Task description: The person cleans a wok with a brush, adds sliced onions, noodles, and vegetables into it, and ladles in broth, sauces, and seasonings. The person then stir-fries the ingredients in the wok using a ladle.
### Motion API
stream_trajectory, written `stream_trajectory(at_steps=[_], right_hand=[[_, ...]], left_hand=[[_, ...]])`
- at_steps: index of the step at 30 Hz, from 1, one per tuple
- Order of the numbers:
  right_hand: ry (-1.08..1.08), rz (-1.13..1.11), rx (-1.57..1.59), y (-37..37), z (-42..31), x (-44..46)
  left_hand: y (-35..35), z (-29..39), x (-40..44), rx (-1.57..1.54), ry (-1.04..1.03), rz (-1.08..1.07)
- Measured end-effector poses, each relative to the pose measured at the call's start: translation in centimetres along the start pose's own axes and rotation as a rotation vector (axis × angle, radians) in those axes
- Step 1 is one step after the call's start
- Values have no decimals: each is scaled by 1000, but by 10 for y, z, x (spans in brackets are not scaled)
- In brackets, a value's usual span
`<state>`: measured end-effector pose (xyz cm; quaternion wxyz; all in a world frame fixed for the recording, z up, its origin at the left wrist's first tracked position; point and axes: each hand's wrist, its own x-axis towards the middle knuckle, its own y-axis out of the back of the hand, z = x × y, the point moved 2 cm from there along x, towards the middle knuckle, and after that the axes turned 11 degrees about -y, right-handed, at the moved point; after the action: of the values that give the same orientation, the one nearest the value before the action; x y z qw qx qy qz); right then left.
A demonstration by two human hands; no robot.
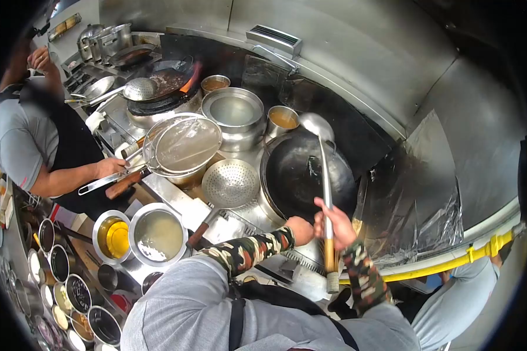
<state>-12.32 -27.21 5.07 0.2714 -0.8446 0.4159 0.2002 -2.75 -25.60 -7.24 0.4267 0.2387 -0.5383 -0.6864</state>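
My right hand (337, 226) is wrapped around the wooden handle of a long metal ladle (325, 169). The ladle's bowl is up at the far rim of a black wok (301, 181), which sits tilted on the stove. Closed in a fist, my left hand (299, 230) is at the wok's near edge; what it grips, if anything, is hidden. Left of the wok lies a perforated strainer ladle (231, 183) with a wooden handle. Beyond it stand a large metal pot (233, 111) and a smaller pot of brown liquid (283, 118).
At left, a co-worker (35, 134) in a dark apron has a hand by the handles of a mesh strainer (181, 143). Flames rise by another wok (168, 82). Bowls of yellow oil (117, 238) and cloudy liquid (158, 235) stand nearby. A yellow pipe (433, 266) runs along the right.
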Motion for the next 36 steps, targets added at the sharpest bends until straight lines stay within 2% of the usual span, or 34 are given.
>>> stream_trajectory(at_steps=[1, 2, 3, 4, 7, 8, 9, 11, 13, 15, 17, 19, 21, 22, 23, 25, 27, 29, 31, 33, 36], right_hand=[[-38, 76, -159, 2, -13, 30], [26, 219, -321, 7, -20, 69], [263, 347, -622, -3, -34, 91], [297, 311, -630, -19, -49, 112], [225, 218, -659, -64, -85, 188], [183, 215, -634, -81, -93, 210], [175, 220, -636, -92, -97, 233], [138, 244, -659, -110, -98, 277], [104, 280, -656, -123, -96, 303], [80, 262, -680, -129, -94, 323], [-63, 187, -542, -128, -87, 334], [-82, 147, -484, -123, -86, 336], [-381, -301, 199, -111, -86, 338], [-408, -417, 309, -108, -89, 326], [-405, -420, 315, -103, -92, 316], [-458, -628, 530, -85, -91, 296], [-485, -762, 627, -67, -95, 255], [-464, -801, 662, -47, -99, 202], [-459, -827, 654, -21, -101, 154], [-458, -763, 685, 1, -103, 103], [-507, -585, 670, 40, -85, 55]], left_hand=[[-2, -5, 0, 15, -25, 4], [-3, -8, -1, -1, -58, 32], [-3, -10, -2, -12, -87, 61], [-11, -14, 1, -12, -94, 93], [-32, -20, 11, 19, -106, 68], [-23, -19, 8, -55, -67, -30], [-11, -15, -1, -57, -60, -27], [10, -14, -24, -110, -40, 286], [16, -19, -53, -165, -63, 402], [25, -26, -92, -158, 31, 589], [25, -39, -128, -256, 208, 603], [26, -42, -160, -108, 461, 563], [18, -39, -186, 8, 654, 608], [11, -39, -198, 14, 747, 620], [-2, -41, -206, 19, 744, 615], [-36, -43, -220, -124, 888, 701], [-56, -46, -228, -381, 1047, 593], [-81, -66, -232, -331, 1073, 618], [-74, -86, -233, -423, 1120, 452], [-59, -98, -219, -417, 1217, 299], [-40, -96, -195, -299, 1173, 100]])
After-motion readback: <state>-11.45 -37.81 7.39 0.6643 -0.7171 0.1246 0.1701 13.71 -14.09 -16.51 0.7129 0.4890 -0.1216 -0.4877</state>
